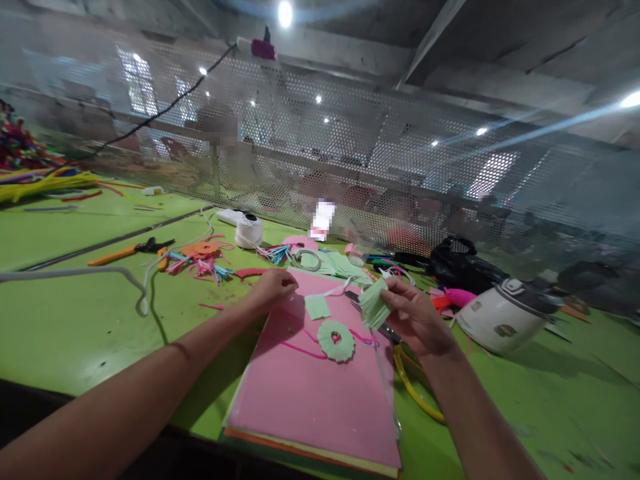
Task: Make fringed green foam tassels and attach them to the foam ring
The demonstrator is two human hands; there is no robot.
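My right hand (413,310) pinches a piece of fringed light green paper (375,305) above the right side of a stack of coloured sheets. Its top sheet is pink paper (315,400). My left hand (275,290) is closed by the stack's far left edge, and I cannot make out whether anything is in its fingers. On the pink paper lie a scalloped green paper flower (336,341) with a pink centre, a small green paper square (317,307) and pink cord (305,350). Scissors with yellow handles (414,393) lie partly hidden beneath my right hand.
A white spool of thread (249,231) and a lit phone (322,220) stand behind the stack. Orange-handled pliers (117,254) and paper tassels (203,265) are on the left. A white and grey appliance (505,315) sits at right. A perforated screen (350,153) borders the green table.
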